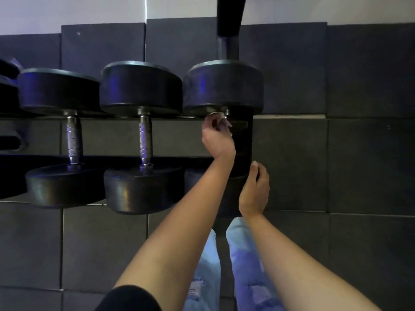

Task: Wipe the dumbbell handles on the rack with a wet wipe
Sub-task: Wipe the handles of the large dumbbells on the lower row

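Three dumbbells are seen on the rack (125,159); the rightmost handle's far end is being rubbed with the wet wipe (221,120) pinched in the left hand (216,140), the right hand (254,189) curled loosely, apparently empty, beside its near head, while wiping of the other two handles cannot be judged.

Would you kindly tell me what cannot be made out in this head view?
- Right dumbbell's handle: mostly hidden by the left hand and forearm.
- Wet wipe: only a corner shows past the fingers.
- Right hand: palm faces away; contact with the near weight unclear.
- Far-left dumbbells: cut off by the frame edge.
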